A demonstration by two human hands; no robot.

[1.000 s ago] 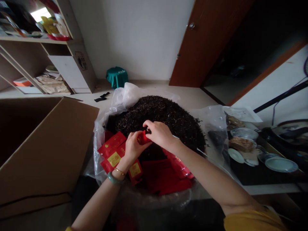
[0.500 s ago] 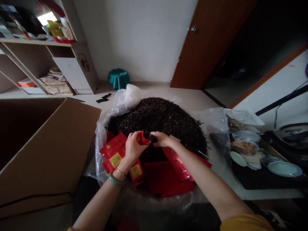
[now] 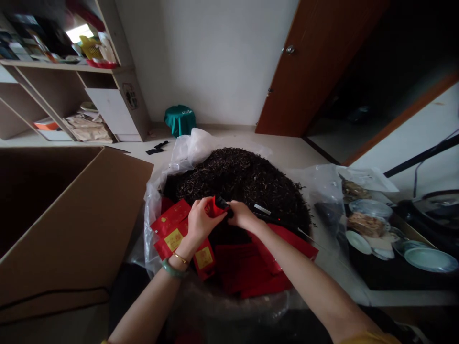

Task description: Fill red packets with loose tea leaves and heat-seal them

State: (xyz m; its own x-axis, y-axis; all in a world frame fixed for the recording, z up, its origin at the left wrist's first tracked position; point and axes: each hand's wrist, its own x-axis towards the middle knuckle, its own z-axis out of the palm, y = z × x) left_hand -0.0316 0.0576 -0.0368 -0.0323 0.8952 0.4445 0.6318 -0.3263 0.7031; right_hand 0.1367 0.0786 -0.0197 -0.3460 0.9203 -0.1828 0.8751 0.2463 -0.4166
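My left hand (image 3: 201, 220) is closed around a small red packet (image 3: 213, 206), its mouth tilted toward my right hand. My right hand (image 3: 241, 214) has its fingers closed around something dark at that mouth; I cannot make out whether it is a black scoop or a clump of leaves. Behind both hands rises a large heap of dark dried tea leaves (image 3: 251, 174) in a clear plastic bag (image 3: 152, 210). Red packets with gold labels (image 3: 175, 239) lie by my left wrist. More red packets (image 3: 236, 270) are spread under my right forearm.
An open cardboard box (image 3: 118, 205) stands at the left. On the right, a black tray (image 3: 373, 272) carries dishes and a clear container (image 3: 371, 215). A flat black device (image 3: 287, 222) with a red light lies against the heap. A teal-covered bin (image 3: 179, 120) stands by the wall.
My right hand has drawn slightly right and down from the packet's mouth. More of the dark stuff shows at that mouth. The whole view has shifted slightly.
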